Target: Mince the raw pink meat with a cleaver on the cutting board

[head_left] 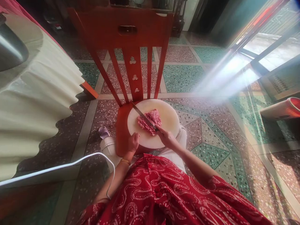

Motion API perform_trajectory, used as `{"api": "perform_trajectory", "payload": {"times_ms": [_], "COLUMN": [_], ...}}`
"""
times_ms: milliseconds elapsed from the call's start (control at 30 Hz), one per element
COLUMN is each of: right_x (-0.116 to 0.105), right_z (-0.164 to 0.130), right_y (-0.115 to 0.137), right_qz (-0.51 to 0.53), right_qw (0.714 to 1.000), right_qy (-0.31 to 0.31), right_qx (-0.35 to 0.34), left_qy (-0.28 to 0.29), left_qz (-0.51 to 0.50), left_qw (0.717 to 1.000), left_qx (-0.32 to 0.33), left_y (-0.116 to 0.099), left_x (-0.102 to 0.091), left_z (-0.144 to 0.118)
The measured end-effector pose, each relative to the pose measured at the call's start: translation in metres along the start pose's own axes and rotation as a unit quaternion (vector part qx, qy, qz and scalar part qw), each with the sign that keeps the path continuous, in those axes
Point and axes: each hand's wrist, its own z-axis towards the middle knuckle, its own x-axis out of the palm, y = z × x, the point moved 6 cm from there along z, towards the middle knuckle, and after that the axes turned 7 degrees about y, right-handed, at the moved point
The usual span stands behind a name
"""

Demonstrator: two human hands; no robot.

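My right hand is wrapped round the handle of a long knife. The blade lies slantwise across a flat, roughly square patch of minced meat, its tip pointing to the upper left. Under the meat is a round, pale cutting board, resting on the seat of a wooden chair. My left hand is closed in a loose fist by the board's near left edge, with nothing visible in it. Whether that hand touches the board I cannot tell.
The chair's slatted back rises beyond the board. At left stands a table with a cream cloth and a metal vessel. A white cable crosses my left arm. A pale cylinder lies on the floor at right.
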Motion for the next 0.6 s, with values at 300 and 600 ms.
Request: {"api": "perform_trajectory", "payload": {"times_ms": [300,600], "right_x": [0.003,-0.011], "right_z": [0.005,0.0], "right_y": [-0.024,-0.011], "right_qz": [-0.028,-0.008], "right_qw": [0.999,0.998], "right_qy": [0.028,-0.06], "right_qx": [0.025,-0.036], "left_qy": [-0.001,0.002], "left_qz": [0.026,0.019], "left_qw": [1.0,1.0], "left_qx": [0.0,0.0], "left_y": [-0.003,-0.003], "left_x": [-0.002,0.0], "left_z": [-0.001,-0.001]}}
